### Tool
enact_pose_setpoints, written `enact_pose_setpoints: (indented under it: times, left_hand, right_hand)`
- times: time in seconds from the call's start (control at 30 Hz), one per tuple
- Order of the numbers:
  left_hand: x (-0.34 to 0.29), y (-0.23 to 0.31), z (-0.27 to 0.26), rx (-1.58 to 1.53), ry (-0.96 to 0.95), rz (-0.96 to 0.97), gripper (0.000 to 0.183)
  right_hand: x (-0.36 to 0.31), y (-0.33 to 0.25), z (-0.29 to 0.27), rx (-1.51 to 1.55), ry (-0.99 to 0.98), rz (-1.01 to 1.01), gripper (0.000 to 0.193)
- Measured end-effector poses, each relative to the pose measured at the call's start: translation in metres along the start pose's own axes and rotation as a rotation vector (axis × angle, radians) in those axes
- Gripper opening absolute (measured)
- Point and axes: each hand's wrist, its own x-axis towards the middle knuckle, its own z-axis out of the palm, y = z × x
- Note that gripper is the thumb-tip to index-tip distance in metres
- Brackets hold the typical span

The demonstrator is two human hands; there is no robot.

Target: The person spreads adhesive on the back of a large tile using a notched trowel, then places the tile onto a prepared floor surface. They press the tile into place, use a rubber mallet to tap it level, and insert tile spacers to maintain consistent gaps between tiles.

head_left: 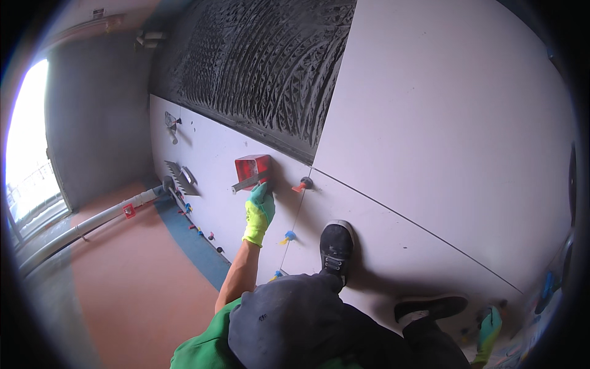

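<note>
My left hand (260, 208), in a yellow and teal work glove, is closed on the near edge of a red box-shaped container (252, 164). A grey flat strip (249, 182) lies across its near side; whether it belongs to the box I cannot tell. The box is over the pale tiles (215, 138). At the far lower right, my right hand (489, 327), gloved alike, reaches down to the tiles beside a small dark thing. Its fingers look pressed together, and what they hold is too small and dim to name.
Dark ridged adhesive (258, 67) covers the floor beyond. A notched trowel (180, 178) and another hand tool (171, 126) lie left. A red-tipped tile leveling clip (303, 184) and a blue one (289, 236) stand on joints. My shoe (337, 249) rests on tile. A pipe (92, 226) runs along the left.
</note>
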Motion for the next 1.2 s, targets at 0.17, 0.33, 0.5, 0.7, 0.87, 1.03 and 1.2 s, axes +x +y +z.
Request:
enact_pose_setpoints:
  times: [0.17, 0.33, 0.5, 0.7, 0.87, 1.03, 1.2]
  left_hand:
    - [-0.018, 0.014, -0.026, -0.147, -0.096, -0.106, 0.038]
    - [-0.042, 0.02, -0.076, -0.297, -0.103, -0.385, 0.041]
    - [-0.02, 0.002, -0.085, 0.058, -0.129, -0.539, 0.084]
    - [0.025, -0.015, -0.064, -0.036, -0.199, -0.537, 0.116]
    - [0.036, -0.034, -0.052, -0.081, -0.193, -0.439, 0.116]
    - [0.036, -0.048, -0.054, -0.173, -0.249, -0.414, 0.104]
    - [0.043, -0.037, -0.05, -0.035, -0.258, -0.362, 0.074]
  right_hand:
    - [-0.007, 0.011, 0.002, 0.055, 0.055, 0.041, 0.031]
    - [-0.012, 0.028, 0.005, 0.154, -0.011, 0.131, 0.03]
    - [-0.017, 0.025, 0.019, 0.345, -0.144, 0.217, 0.031]
    - [-0.03, 0.003, 0.031, 0.198, -0.086, 0.214, 0.031]
    - [-0.035, -0.011, 0.036, 0.194, -0.044, 0.291, 0.031]
    - [-0.034, -0.017, 0.038, 0.23, -0.034, 0.315, 0.03]
    - [-0.033, -0.01, 0.03, 0.246, -0.114, 0.347, 0.032]
